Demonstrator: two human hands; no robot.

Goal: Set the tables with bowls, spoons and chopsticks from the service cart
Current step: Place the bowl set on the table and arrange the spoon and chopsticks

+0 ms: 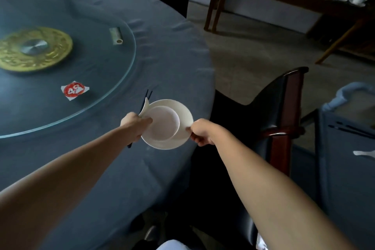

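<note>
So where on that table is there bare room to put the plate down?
The blue cloth ring between the glass turntable and the table edge is bare, including just beyond the plate. The turntable carries a red-and-white card and a small tube. Tightest spot: right of the plate, where a chair stands close to the table.

A bowl (162,123) sits in a plate (185,116) over the table (172,57) near its edge, with the left hand (133,126) and chopsticks (147,95) at the plate's nine o'clock, the right hand (203,132) at three, the turntable (97,71) bearing card (74,89) and tube (116,35) at ten, a chair (282,107) farther out at three and the cart (345,158) beyond it.
</note>
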